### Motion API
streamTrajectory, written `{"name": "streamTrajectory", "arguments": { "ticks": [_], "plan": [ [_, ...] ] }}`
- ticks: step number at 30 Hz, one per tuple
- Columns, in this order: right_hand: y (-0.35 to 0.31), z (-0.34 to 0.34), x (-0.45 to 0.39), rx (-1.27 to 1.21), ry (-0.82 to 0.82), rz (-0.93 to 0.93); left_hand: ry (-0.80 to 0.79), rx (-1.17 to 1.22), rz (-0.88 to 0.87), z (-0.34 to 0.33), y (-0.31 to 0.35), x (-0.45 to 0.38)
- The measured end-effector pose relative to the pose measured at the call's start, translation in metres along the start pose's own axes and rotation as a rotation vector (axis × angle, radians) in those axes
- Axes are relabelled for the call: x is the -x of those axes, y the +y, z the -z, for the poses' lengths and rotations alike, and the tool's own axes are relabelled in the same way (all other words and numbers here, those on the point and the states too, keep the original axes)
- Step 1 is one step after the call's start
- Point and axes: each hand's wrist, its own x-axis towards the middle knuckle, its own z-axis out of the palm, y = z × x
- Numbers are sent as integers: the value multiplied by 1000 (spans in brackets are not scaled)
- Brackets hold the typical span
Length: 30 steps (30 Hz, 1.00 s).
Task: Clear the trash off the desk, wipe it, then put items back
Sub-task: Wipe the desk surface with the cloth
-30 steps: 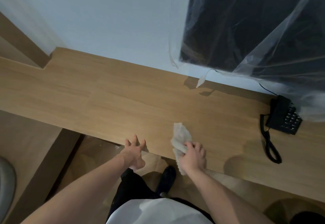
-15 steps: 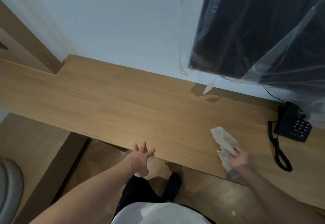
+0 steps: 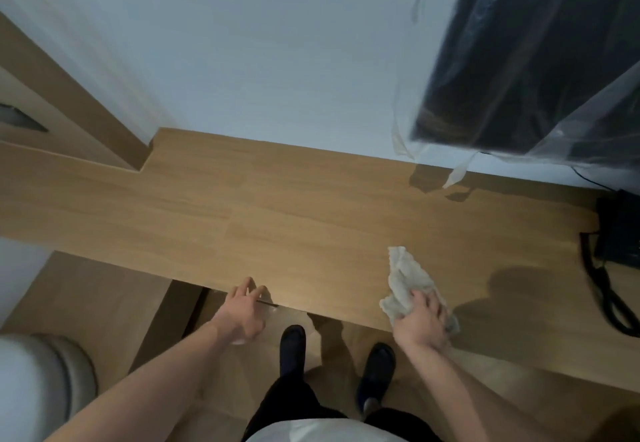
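Note:
A long wooden desk point(image 3: 294, 219) runs across the view against a white wall. My right hand point(image 3: 420, 320) grips a crumpled whitish cloth point(image 3: 405, 277) and presses it on the desk near the front edge, right of centre. My left hand point(image 3: 244, 310) rests with its fingers on the desk's front edge, left of centre, holding nothing.
A black desk phone point(image 3: 620, 233) with a coiled cord point(image 3: 609, 299) sits at the desk's right end. A dark screen under clear plastic film point(image 3: 526, 60) hangs on the wall above. A grey round object point(image 3: 38, 386) stands at the lower left. My shoes point(image 3: 292, 343) are below the desk edge.
My right hand slid the cloth right along the front edge, then drew it back a little toward the edge. My left hand stayed on the desk edge. The view shifted.

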Motion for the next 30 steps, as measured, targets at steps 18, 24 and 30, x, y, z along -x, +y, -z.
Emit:
{"name": "streamTrajectory", "arguments": {
  "ticks": [18,24,30],
  "plan": [
    [19,39,-14,-232,54,-100,-64,15,-4,67,-88,-57],
    [-61,-38,14,-44,49,-240,-45,62,-111,62,-97,-50],
    [-204,-82,65,-272,-198,-52,159,337,-268,75,-86,-30]
  ]
}}
